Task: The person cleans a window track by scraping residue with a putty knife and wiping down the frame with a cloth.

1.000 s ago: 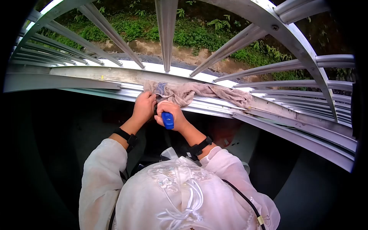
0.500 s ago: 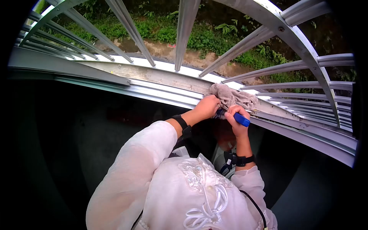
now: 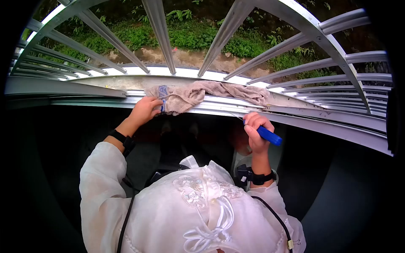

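Note:
A grey-brown cloth (image 3: 192,96) with a blue patterned strip lies stretched along the metal window track (image 3: 228,103). At its left end my left hand (image 3: 145,110) has its fingers closed on the edge by the blue strip. Farther right, just below the track, my right hand (image 3: 256,128) is wrapped around the blue handle of a screwdriver (image 3: 271,136). Its thin shaft points up and left toward the track; I cannot make out the tip clearly. The right hand is apart from the cloth.
Curved metal railing bars (image 3: 158,33) rise just beyond the sill (image 3: 126,80). A sliding frame (image 3: 63,87) covers the track's left part. Outside are green plants (image 3: 190,38) and bare earth. Below the track the room is dark.
The bunched cloth is now spread leftward along the track. My left hand has moved left with its end. My right hand, still gripping the screwdriver, has come away from the cloth.

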A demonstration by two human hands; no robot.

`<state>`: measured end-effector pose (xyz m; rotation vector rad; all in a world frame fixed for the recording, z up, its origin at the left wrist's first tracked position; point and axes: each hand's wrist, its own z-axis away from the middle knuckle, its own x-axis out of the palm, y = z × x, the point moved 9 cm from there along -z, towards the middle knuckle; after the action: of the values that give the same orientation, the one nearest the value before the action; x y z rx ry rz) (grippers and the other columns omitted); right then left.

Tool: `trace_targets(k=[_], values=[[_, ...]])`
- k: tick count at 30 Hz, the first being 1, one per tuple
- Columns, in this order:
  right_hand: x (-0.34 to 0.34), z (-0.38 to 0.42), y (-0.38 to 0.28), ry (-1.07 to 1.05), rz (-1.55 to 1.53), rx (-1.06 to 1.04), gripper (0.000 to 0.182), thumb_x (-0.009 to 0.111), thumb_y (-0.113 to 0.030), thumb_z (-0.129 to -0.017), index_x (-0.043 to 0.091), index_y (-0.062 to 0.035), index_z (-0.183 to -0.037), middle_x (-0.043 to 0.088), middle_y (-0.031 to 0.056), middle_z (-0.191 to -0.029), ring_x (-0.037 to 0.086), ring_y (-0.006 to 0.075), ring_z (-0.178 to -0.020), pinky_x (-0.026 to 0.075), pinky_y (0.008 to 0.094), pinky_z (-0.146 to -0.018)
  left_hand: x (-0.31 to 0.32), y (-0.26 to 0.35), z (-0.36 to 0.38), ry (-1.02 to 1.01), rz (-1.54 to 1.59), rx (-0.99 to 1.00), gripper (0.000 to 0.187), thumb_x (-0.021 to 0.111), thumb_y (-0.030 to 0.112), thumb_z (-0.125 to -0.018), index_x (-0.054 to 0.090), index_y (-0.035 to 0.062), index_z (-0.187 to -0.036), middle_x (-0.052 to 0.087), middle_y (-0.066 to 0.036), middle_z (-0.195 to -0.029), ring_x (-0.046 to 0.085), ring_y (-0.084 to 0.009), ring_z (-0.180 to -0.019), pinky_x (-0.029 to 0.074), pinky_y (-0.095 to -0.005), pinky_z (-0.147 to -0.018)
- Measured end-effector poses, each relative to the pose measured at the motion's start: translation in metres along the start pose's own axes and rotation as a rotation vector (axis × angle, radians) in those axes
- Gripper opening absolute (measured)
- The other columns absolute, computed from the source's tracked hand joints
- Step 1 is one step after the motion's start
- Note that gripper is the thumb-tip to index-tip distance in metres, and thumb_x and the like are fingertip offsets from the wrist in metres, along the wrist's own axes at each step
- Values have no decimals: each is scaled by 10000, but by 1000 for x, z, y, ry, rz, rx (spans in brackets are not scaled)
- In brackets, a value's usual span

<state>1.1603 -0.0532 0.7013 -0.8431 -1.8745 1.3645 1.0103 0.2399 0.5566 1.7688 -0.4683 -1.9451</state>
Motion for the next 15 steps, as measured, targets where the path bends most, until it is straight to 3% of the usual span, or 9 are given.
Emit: trace_targets(k=[5,7,11,15], values=[[-52,35,-16,174,-39,-4,185,599,46,-683,457,-72,-701,502,52,-666,496,201,-721,425,380,-786,59,64,-54,-33,42,204,235,656,168,-768,637,98,-991,605,-92,-931,577,-308,-853,473,-391,-737],[-70,53,-23,219,-42,-11,191,589,51,-680,449,-75,-710,495,53,-670,492,203,-731,420,391,-797,80,95,-82,-68,0,207,133,635,164,-784,609,76,-881,557,-100,-807,566,-322,-794,471,-410,-710],[-97,93,-29,334,-17,4,199,580,34,-683,436,-92,-736,475,55,-684,480,206,-751,408,394,-800,114,156,-111,-65,-251,378,103,573,118,-753,557,55,-834,558,-109,-772,596,-284,-755,492,-385,-650],[-109,125,-22,444,-43,57,184,545,18,-689,422,-98,-762,463,51,-698,456,197,-744,402,392,-786,150,208,-148,-116,-180,384,89,548,126,-756,577,57,-806,592,-109,-770,627,-270,-730,506,-365,-634]])
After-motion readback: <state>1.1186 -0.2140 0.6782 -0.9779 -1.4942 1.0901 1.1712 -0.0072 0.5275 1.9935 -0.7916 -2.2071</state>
